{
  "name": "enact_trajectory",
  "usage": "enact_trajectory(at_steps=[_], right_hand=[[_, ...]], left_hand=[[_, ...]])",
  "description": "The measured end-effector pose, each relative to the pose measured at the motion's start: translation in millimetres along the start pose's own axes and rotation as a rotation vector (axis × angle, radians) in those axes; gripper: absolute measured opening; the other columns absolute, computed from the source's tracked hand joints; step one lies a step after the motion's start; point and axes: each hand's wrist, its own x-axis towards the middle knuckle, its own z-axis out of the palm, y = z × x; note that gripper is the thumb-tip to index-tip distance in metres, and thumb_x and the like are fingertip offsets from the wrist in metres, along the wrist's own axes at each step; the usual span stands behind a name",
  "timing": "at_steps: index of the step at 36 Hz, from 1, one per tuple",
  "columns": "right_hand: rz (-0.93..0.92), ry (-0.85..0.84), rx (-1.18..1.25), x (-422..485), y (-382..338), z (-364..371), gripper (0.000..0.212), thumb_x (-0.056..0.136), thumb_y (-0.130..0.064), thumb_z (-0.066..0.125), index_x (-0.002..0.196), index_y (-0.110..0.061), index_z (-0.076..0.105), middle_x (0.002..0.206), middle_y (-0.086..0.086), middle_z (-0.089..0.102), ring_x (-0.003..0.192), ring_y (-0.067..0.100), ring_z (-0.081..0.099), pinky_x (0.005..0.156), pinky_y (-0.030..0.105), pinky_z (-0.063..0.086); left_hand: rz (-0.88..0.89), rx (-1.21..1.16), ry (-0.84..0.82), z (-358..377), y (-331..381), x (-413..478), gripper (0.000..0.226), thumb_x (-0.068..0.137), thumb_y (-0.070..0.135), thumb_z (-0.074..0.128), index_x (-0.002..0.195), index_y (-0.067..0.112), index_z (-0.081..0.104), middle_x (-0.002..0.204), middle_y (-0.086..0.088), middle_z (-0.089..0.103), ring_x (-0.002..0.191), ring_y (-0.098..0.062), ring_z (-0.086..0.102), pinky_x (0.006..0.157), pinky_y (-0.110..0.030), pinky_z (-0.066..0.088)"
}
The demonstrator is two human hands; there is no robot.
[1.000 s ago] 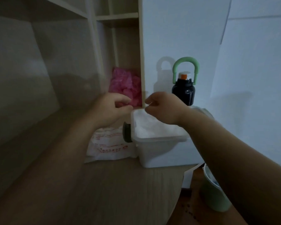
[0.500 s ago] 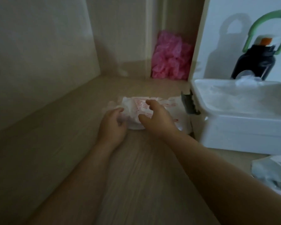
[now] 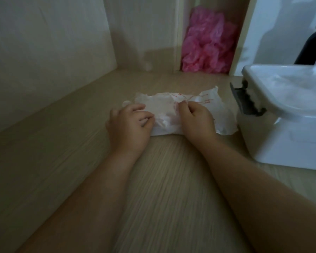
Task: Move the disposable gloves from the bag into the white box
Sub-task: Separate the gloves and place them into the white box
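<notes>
Beside white box (image 3: 290, 141), likely gloves (image 3: 299, 86) inside, hands (image 3: 130, 125) (image 3: 196, 119) gripping bag (image 3: 161, 108)

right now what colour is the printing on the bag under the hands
Red, on a white bag; it shows best in the head view.

Wooden desk (image 3: 164, 189): bag (image 3: 208, 110), white box (image 3: 290, 143) (open).

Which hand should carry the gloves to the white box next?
Probably the right hand: it grips the glove bag on the side nearer the white box. The left hand holds the bag's far end, so it can steady it.
</notes>
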Motion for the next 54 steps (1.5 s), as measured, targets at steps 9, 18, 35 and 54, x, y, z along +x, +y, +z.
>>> enact_trajectory(at_steps=[9,18,35,54], right_hand=[[-0.085,0.034,0.033,-6,-2,-4,0.021,0.095,-0.022,0.046,0.088,-0.014,0.064,0.077,-0.001,0.061,0.072,0.01,0.055,0.068,0.029,0.045],[-0.033,0.043,0.035,1,3,-6,0.037,0.097,-0.034,0.045,0.069,-0.011,0.054,0.06,-0.003,0.047,0.058,0.008,0.043,0.055,0.024,0.034],[0.009,0.073,0.038,-6,3,-15,0.033,0.098,-0.033,0.042,0.071,-0.018,0.053,0.063,-0.005,0.047,0.06,0.005,0.043,0.054,0.023,0.032],[-0.026,-0.035,-0.009,-16,-4,-16,0.027,0.096,-0.033,0.046,0.108,-0.018,0.064,0.102,-0.005,0.063,0.094,0.01,0.055,0.076,0.024,0.038]], left_hand=[[0.107,-0.17,0.031,-4,8,0,0.002,0.085,0.01,0.065,0.085,0.012,0.066,0.098,-0.004,0.063,0.083,-0.014,0.058,0.071,-0.019,0.039],[0.089,-0.048,-0.165,0,3,0,0.032,0.088,0.032,0.054,0.088,0.006,0.074,0.092,-0.01,0.071,0.087,-0.027,0.064,0.077,-0.035,0.048],[-0.053,-0.712,-0.237,-8,20,-6,0.021,0.086,0.008,0.066,0.078,0.027,0.062,0.097,0.012,0.069,0.095,-0.003,0.064,0.083,-0.019,0.048],[-0.323,-0.59,0.492,-24,12,9,0.01,0.101,0.018,0.041,0.104,0.01,0.045,0.095,-0.001,0.055,0.086,-0.019,0.056,0.07,-0.021,0.044]])
